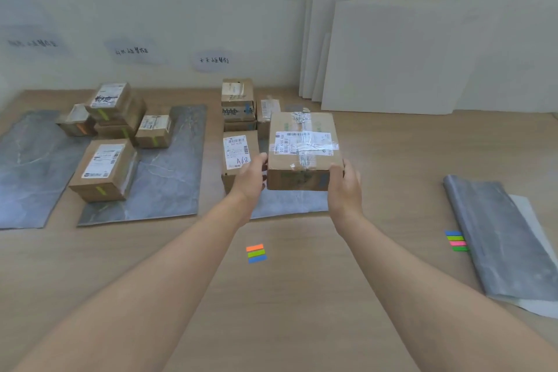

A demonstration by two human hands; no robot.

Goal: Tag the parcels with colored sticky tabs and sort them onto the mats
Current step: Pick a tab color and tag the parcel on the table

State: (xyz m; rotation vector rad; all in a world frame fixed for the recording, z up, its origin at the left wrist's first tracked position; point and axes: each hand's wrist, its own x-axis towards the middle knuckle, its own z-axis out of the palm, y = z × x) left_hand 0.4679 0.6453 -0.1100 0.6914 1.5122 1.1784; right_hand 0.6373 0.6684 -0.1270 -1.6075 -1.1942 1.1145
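- The left hand (252, 178) and the right hand (345, 187) hold one cardboard parcel (305, 148) between them. Each hand is clamped on a near corner, with the fingers curled round the box.
- The held parcel carries a white shipping label and clear tape on its top face. It sits above the right mat (287, 205), just right of the A68 parcel (237, 154).
- The A68 parcel stands on the right mat. Farther back stand a parcel stack (238, 103) with a blue tab on its front and a small taped parcel (267, 113) beside it.
- The middle mat (169, 184) carries a large near parcel (104, 169), a far stack (111, 103) and a small parcel (154, 130). All show green tabs.
- One parcel with an orange tab (77, 119) stands at the far edge of the left mat (27, 172).
- A tab strip (256, 253) in orange, green and blue lies on the wooden surface (302, 296), near and between the forearms.
- A second tab set (456, 241) lies at the right, touching a folded grey mat (507, 238).
- White boards (392, 54) lean on the far wall.
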